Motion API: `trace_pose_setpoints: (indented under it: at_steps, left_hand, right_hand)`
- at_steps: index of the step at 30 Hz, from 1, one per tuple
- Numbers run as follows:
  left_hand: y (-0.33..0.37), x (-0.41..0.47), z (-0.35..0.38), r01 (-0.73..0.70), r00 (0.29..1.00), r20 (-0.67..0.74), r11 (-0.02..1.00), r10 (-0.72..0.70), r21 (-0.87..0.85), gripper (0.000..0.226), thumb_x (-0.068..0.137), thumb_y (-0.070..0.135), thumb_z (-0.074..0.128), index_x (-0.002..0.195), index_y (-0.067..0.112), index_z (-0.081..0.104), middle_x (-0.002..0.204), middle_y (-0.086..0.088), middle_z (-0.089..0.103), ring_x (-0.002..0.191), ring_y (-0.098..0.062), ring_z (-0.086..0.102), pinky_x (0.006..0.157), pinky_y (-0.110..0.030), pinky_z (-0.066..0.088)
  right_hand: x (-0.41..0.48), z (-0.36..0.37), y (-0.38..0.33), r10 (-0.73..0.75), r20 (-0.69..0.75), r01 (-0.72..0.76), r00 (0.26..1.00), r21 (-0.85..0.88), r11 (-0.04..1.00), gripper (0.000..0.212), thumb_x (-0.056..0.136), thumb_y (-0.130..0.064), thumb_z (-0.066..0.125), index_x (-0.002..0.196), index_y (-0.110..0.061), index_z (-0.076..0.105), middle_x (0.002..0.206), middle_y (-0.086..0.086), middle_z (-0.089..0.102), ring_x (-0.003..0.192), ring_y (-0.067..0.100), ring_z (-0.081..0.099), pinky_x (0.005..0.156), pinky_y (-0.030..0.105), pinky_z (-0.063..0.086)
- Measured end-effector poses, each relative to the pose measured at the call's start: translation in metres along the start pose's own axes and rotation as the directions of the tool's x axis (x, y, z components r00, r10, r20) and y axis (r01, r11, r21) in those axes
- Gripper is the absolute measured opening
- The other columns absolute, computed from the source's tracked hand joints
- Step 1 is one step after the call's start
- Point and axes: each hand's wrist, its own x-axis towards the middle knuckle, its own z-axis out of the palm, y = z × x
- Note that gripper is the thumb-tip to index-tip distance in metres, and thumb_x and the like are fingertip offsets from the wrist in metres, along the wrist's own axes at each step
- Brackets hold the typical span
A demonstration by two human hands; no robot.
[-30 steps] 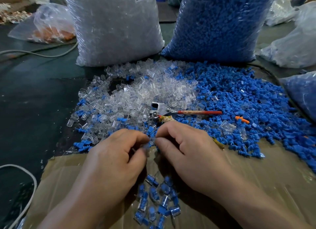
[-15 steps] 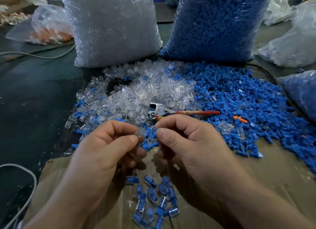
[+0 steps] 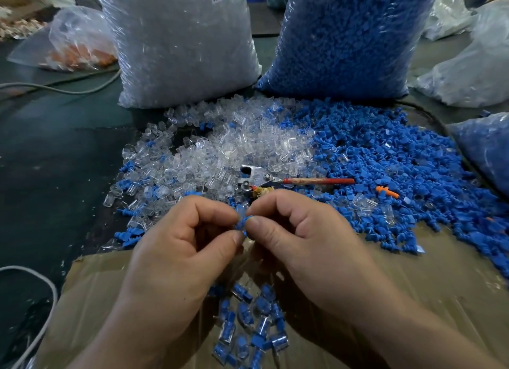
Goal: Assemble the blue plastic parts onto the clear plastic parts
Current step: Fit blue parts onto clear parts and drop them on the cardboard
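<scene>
My left hand [image 3: 187,247] and my right hand [image 3: 300,239] meet fingertip to fingertip above the cardboard. Between them they pinch one small piece [image 3: 241,222], blue with a clear part; the fingers hide most of it. Loose clear plastic parts [image 3: 234,145] lie in a heap just beyond my hands. Loose blue plastic parts [image 3: 385,170] spread to the right of that heap. Several joined blue-and-clear pieces [image 3: 248,321] lie on the cardboard below my hands.
A brown cardboard sheet [image 3: 427,286] covers the near table. Red-handled pliers [image 3: 289,180] rest on the heaps. A big bag of clear parts [image 3: 179,43] and one of blue parts [image 3: 349,38] stand behind. Smaller bags sit at the right; cables [image 3: 41,291] run on the left.
My hands rose from the table edge, drew slightly apart with a clear part in the left fingers, and have now come together on one blue-and-clear piece.
</scene>
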Motion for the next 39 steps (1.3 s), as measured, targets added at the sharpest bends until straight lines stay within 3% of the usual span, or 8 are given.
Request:
trace_pose_setpoints:
  at_steps: [3,9,14,19,24,32,36,39]
  left_hand:
    - [0.002,-0.002,0.004,-0.046,0.999,-0.025,0.999,0.047,0.029,0.030,0.072,0.040,0.086,0.095,0.050,0.068,0.087,0.009,0.074,0.074,-0.011,0.071,0.067,-0.039,0.061]
    - [0.003,0.000,0.001,-0.168,0.986,0.059,0.934,0.157,0.315,0.041,0.077,0.025,0.080,0.107,0.049,0.065,0.096,0.021,0.069,0.088,-0.001,0.066,0.073,-0.015,0.050]
    - [0.004,-0.003,-0.004,-0.009,0.986,0.167,1.000,0.009,-0.001,0.018,0.078,0.037,0.076,0.094,0.043,0.071,0.074,0.008,0.071,0.060,-0.003,0.065,0.053,-0.018,0.052]
    - [-0.001,0.000,-0.001,0.067,0.992,0.118,0.981,-0.045,-0.185,0.007,0.077,0.031,0.072,0.083,0.029,0.073,0.064,-0.006,0.066,0.053,-0.018,0.060,0.048,-0.027,0.049]
    - [0.002,0.000,-0.001,0.043,0.999,0.028,0.999,-0.043,0.013,0.019,0.066,0.041,0.071,0.083,0.032,0.072,0.066,0.003,0.069,0.055,-0.010,0.063,0.049,-0.025,0.055]
    - [0.000,0.002,0.000,0.055,0.992,0.117,0.996,-0.046,-0.073,0.029,0.065,0.029,0.089,0.088,0.037,0.074,0.076,0.001,0.073,0.064,-0.011,0.068,0.055,-0.023,0.054]
    - [-0.001,0.002,0.002,0.044,0.997,0.055,0.998,-0.046,0.033,0.035,0.059,0.054,0.071,0.090,0.039,0.071,0.071,0.005,0.071,0.062,-0.018,0.067,0.054,-0.034,0.057]
    - [-0.003,0.004,-0.001,0.083,0.997,-0.009,0.997,-0.083,-0.006,0.042,0.056,0.057,0.083,0.090,0.036,0.071,0.072,0.004,0.071,0.063,-0.019,0.069,0.057,-0.035,0.058]
  right_hand:
    - [-0.001,0.000,0.002,-0.055,-0.019,0.053,0.998,-0.086,0.995,0.002,0.092,-0.033,0.063,0.092,-0.035,0.065,0.079,-0.013,0.068,0.071,0.006,0.066,0.064,0.032,0.055]
    - [-0.002,0.002,0.002,-0.390,0.061,0.368,0.919,-0.489,0.791,0.011,0.095,-0.026,0.058,0.100,-0.021,0.066,0.095,-0.010,0.064,0.086,0.010,0.060,0.071,0.034,0.050]
    - [-0.004,0.000,-0.001,-0.422,0.126,0.416,0.898,-0.555,0.720,0.011,0.093,-0.020,0.062,0.101,-0.014,0.065,0.093,-0.001,0.062,0.082,0.021,0.059,0.065,0.044,0.051]
    - [-0.005,0.002,-0.002,-0.390,0.049,0.353,0.919,-0.539,0.765,0.019,0.099,-0.035,0.048,0.096,-0.020,0.059,0.090,-0.009,0.058,0.078,0.010,0.054,0.065,0.033,0.046]
    - [-0.004,0.006,-0.001,-0.364,0.074,0.347,0.928,-0.527,0.776,0.025,0.101,-0.041,0.042,0.094,-0.021,0.055,0.089,-0.008,0.056,0.079,0.013,0.053,0.064,0.040,0.046]
    - [-0.003,0.003,0.001,-0.390,0.067,0.345,0.918,-0.618,0.706,0.017,0.099,-0.031,0.051,0.091,-0.018,0.057,0.087,-0.005,0.056,0.073,0.017,0.051,0.059,0.039,0.044]
    - [-0.001,-0.004,0.003,-0.362,0.171,0.384,0.916,-0.627,0.678,0.020,0.095,-0.032,0.046,0.102,-0.019,0.060,0.101,-0.005,0.060,0.094,0.019,0.056,0.079,0.038,0.049]
    - [0.004,-0.011,0.006,-0.309,0.051,0.233,0.950,-0.774,0.588,0.037,0.090,-0.041,0.047,0.126,-0.030,0.050,0.125,-0.010,0.056,0.121,0.014,0.048,0.105,0.039,0.043]
